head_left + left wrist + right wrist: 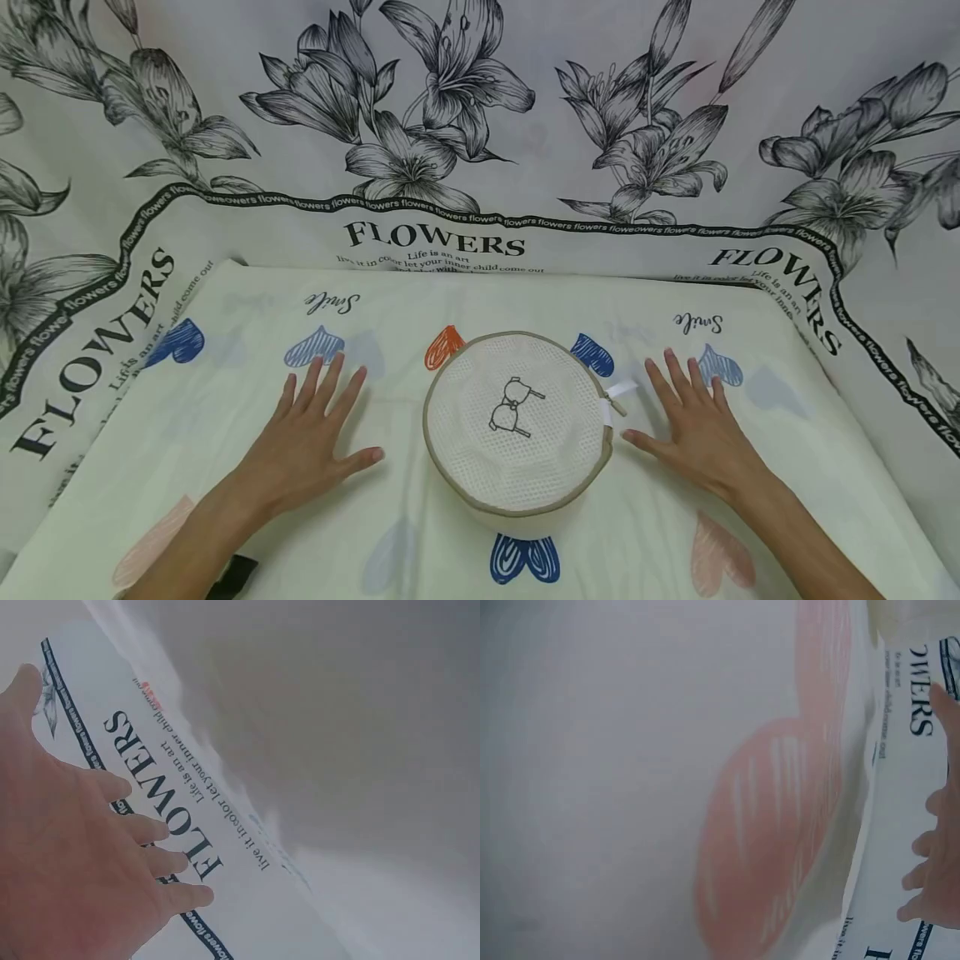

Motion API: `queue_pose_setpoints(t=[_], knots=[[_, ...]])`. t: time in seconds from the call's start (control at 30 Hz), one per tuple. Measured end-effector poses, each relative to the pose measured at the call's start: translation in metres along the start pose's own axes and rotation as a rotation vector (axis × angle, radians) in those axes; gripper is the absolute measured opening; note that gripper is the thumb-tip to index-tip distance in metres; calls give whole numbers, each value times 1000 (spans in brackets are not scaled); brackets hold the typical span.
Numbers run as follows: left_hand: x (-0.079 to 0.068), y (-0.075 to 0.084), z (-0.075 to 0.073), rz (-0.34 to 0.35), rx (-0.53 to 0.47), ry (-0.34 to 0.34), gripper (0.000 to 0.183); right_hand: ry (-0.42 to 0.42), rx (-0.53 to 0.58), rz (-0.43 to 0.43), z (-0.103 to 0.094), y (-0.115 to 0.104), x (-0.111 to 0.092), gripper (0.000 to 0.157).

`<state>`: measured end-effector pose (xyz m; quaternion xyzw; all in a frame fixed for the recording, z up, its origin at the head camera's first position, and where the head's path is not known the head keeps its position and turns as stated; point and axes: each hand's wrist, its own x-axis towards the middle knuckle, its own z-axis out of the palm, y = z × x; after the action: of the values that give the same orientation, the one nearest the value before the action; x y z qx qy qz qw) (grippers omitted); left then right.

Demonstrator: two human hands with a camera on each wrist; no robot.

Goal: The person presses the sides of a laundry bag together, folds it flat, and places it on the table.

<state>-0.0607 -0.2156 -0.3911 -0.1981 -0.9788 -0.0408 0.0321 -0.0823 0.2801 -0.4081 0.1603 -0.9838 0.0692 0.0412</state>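
Note:
In the head view, a round white zippered mesh case (517,467) with a beige rim stands on the cloth-covered table. A dark line drawing (514,408) that resembles a pair of glasses marks its top. The zipper pull (617,405) and a white tag (621,389) stick out at its right edge. My left hand (311,433) is spread to the left of the case, apart from it, holding nothing. On the other side my right hand (690,429) has its fingers spread too, the thumb close to the case's right edge, and it also holds nothing.
A pale cloth (285,292) printed with hearts and the word Smile covers the table. Behind it and along both sides is a white fabric (540,179) with black lilies and FLOWERS lettering. A small black object (234,575) shows beside the left forearm.

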Motion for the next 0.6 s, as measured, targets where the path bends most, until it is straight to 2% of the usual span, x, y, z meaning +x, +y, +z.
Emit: queue_pose_setpoints(t=[0.37,0.6], knots=[[1,8,-11,5,-16,16,99,51,12,-47,-16,-8,4,97],[2,16,-22,-21,-64,-18,102,66,39,-67,-23,-13,3,99]])
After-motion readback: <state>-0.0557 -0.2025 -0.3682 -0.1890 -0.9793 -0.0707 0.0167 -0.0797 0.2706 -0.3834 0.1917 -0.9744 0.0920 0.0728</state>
